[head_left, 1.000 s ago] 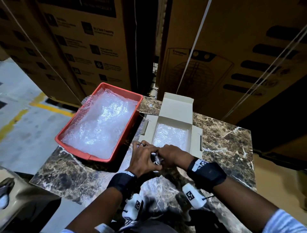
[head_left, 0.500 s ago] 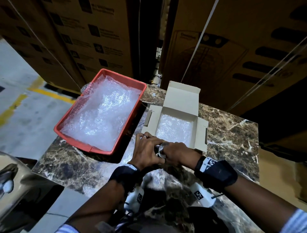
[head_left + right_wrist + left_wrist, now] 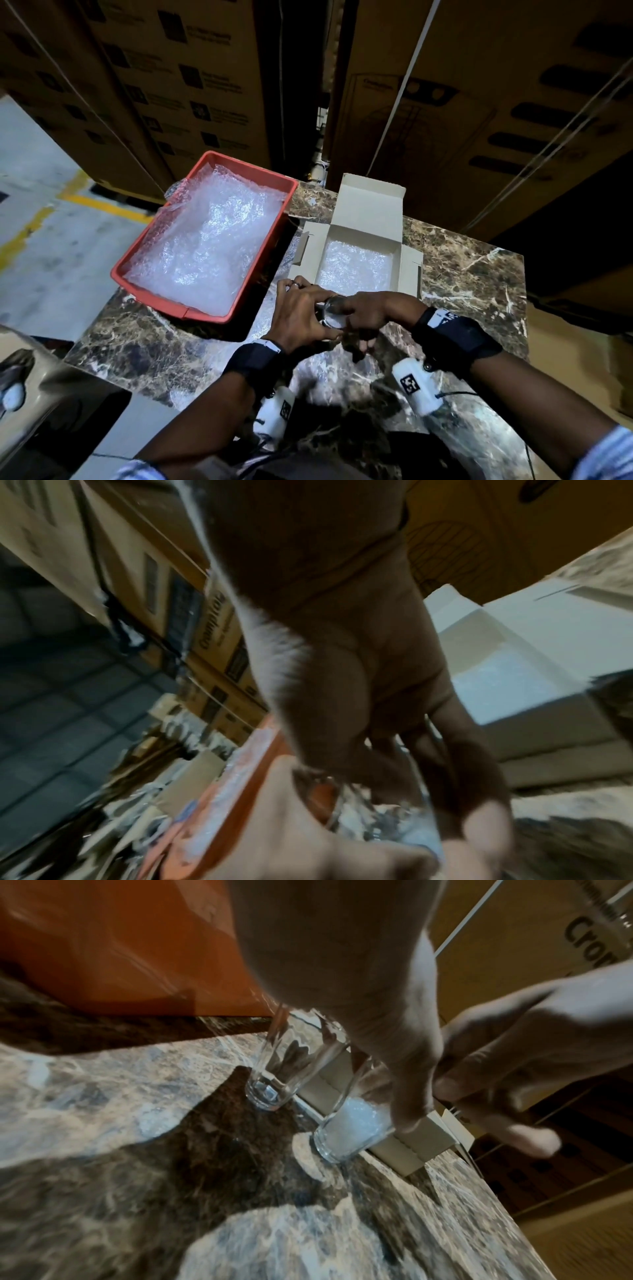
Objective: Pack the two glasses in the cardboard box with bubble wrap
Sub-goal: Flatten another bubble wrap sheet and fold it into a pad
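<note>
Two clear glasses stand side by side on the marble table (image 3: pixel 462 281), just in front of the open cardboard box (image 3: pixel 409 270). The left wrist view shows the left glass (image 3: pixel 270 1088) and the right glass (image 3: pixel 346 1131) upright. My left hand (image 3: pixel 298 315) grips the left glass from above, its thumb lying against the right one. My right hand (image 3: pixel 370 315) curls round the right glass (image 3: pixel 331 313), whose rim shows between the hands. A sheet of bubble wrap (image 3: pixel 356 270) lines the box floor. The right wrist view is blurred.
A red tray (image 3: pixel 205 313) of bubble wrap (image 3: pixel 205 246) sits left of the box, close to my left hand. Tall stacked cartons (image 3: pixel 445 102) rise right behind the table. The table's left edge drops to a concrete floor (image 3: pixel 51 246).
Both hands stay on the glasses in front of the box. The right glass's rim shows more plainly between them now. The head view has shifted a little.
</note>
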